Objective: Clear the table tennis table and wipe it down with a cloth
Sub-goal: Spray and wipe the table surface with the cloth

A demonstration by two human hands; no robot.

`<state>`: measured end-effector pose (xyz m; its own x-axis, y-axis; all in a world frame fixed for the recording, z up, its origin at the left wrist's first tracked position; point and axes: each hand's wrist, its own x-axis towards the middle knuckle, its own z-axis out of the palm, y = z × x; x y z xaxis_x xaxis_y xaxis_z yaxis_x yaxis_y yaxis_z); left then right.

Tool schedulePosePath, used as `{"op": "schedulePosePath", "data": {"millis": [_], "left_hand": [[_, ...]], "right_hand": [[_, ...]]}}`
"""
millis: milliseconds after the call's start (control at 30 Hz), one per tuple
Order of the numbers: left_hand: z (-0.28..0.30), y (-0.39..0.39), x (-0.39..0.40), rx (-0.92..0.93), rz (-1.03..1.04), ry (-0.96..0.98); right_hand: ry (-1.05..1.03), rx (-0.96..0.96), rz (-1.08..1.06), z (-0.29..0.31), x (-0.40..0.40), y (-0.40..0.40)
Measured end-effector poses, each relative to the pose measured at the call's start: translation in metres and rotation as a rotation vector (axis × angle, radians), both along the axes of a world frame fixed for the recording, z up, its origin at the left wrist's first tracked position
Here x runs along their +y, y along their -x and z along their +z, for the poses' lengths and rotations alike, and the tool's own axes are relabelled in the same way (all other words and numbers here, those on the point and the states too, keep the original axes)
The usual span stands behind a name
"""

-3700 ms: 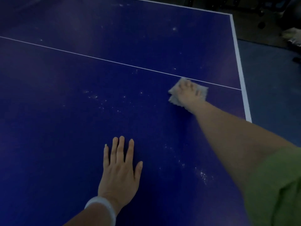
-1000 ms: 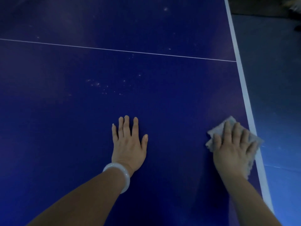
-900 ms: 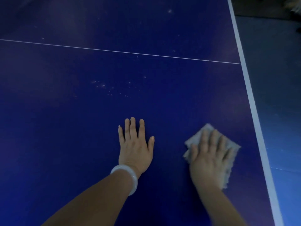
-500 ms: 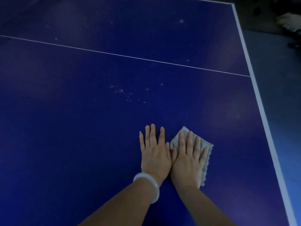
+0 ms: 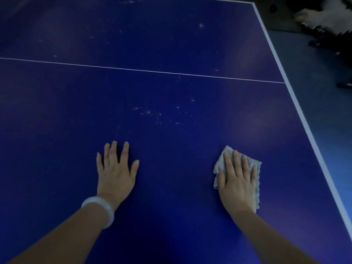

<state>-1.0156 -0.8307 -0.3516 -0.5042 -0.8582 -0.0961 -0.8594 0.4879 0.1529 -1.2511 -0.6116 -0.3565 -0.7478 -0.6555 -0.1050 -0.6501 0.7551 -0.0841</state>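
Observation:
The blue table tennis table [image 5: 171, 44] fills the head view, with a thin white centre line [image 5: 133, 69] across it and a white edge stripe [image 5: 297, 103] on the right. My right hand [image 5: 237, 180] lies flat with straight fingers on a grey cloth [image 5: 256, 166] and presses it onto the table near the right edge. My left hand [image 5: 116, 168] rests flat on the bare surface to the left, fingers spread; a pale bangle sits on that wrist. A patch of white specks [image 5: 158, 113] lies beyond the hands, short of the centre line.
Past the right edge of the table is blue-grey floor [image 5: 323, 96]. Dark and pale objects [image 5: 323, 18] lie blurred on the floor at the top right. More faint specks [image 5: 201, 25] dot the far half of the table.
My right hand slid the cloth left until it touched my left hand, then back right toward the edge. My left hand stayed flat on the table.

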Motion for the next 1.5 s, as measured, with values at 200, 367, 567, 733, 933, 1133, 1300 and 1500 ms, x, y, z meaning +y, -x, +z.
{"op": "schedulePosePath", "data": {"millis": [200,367,567,733,933,1133,1300,1500], "left_hand": [[-0.008,-0.003,-0.004,-0.051,-0.018,0.049],[-0.007,-0.003,-0.004,-0.056,-0.013,0.047],[-0.004,-0.003,-0.003,-0.063,-0.009,0.033],[-0.006,-0.004,-0.003,-0.049,0.0,0.022],[-0.005,-0.005,-0.003,-0.042,0.0,0.018],[-0.004,-0.005,-0.002,-0.033,0.004,0.015],[-0.003,-0.005,-0.002,-0.037,0.005,0.006],[-0.002,-0.004,-0.002,-0.044,0.006,-0.002]], "right_hand": [[-0.011,-0.044,-0.142,0.004,-0.007,-0.01],[-0.028,-0.047,-0.163,0.001,-0.06,-0.068],[-0.059,0.097,0.553,-0.003,-0.09,-0.047],[0.066,-0.065,-0.273,0.008,-0.113,0.054],[-0.017,0.023,0.317,-0.005,-0.159,0.035],[-0.015,-0.025,-0.011,0.003,-0.17,0.121],[-0.015,-0.177,-0.233,0.017,-0.218,0.156],[-0.003,-0.285,-0.043,0.036,-0.314,0.146]]}}
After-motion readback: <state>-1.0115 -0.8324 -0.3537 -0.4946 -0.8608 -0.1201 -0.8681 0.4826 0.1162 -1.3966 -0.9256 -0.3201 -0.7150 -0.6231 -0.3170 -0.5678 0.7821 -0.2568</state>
